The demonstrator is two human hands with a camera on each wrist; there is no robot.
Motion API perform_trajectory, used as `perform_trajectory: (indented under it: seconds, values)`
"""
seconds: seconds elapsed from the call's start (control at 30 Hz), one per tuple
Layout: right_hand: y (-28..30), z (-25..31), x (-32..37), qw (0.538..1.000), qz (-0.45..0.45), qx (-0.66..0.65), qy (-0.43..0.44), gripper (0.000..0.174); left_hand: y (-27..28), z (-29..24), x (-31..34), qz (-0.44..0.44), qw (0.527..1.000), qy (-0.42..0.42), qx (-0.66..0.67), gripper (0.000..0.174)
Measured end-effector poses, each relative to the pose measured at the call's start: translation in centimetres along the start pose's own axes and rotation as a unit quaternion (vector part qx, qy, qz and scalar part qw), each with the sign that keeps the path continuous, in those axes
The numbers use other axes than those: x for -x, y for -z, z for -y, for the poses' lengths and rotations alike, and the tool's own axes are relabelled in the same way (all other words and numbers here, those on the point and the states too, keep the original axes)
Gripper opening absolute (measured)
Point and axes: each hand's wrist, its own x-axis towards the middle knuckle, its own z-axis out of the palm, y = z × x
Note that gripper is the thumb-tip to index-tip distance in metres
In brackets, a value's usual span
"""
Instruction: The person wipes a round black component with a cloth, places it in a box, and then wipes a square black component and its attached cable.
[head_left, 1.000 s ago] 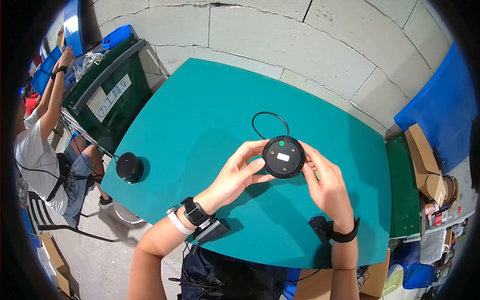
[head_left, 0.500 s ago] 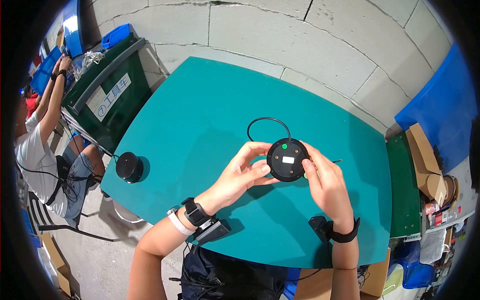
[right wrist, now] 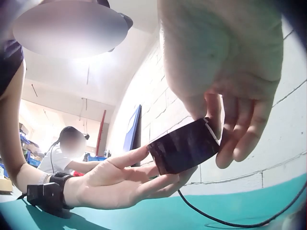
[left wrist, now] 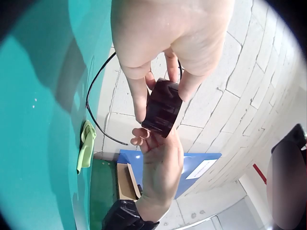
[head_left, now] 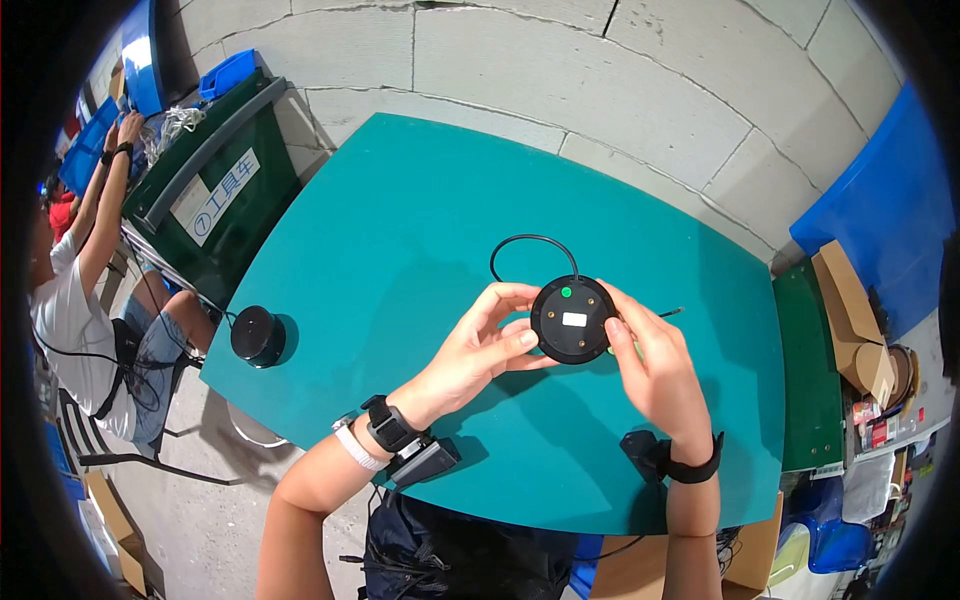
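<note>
Both hands hold up a squat black cylindrical device point(head_left: 575, 340) over the table, its flat face toward the head camera. Small brass-coloured screw holes, a white label and a green round sticker mark that face. My left hand point(head_left: 482, 345) grips the left side, thumb on the near edge and fingers behind. On the opposite side, my right hand point(head_left: 655, 365) pinches the rim between thumb and fingers. From the top edge a black cable point(head_left: 532, 237) loops leftward, its free end showing right of my right hand. The left wrist view shows the device's dark glossy side wall point(left wrist: 162, 108).
A similar black cylinder point(head_left: 257, 337) stands near the left edge of the green table point(head_left: 400, 200). A light green cloth point(left wrist: 86, 146) lies on the tabletop. At left are a green tool cart point(head_left: 225, 190) and a seated person point(head_left: 95, 330); a cardboard box point(head_left: 850, 320) is at right.
The device has shifted slightly right and toward me since a second ago, and the cable's end has come into view beyond my right hand. My right thumb has moved onto its edge.
</note>
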Motion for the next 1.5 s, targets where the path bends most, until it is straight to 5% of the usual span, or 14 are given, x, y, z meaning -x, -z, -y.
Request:
perform_trajectory:
  seconds: [0.37,1.5]
  values:
    - [1.8,0.8,0.1,0.992,0.095,-0.044,-0.069,0.053,0.2,-0.2,0.0,0.02,0.999,0.007,0.031,0.043]
    - [1.7,0.6,0.1,0.987,0.099,-0.111,-0.061,0.053,0.1,0.2,0.0,0.014,1.0,-0.022,0.017,0.041]
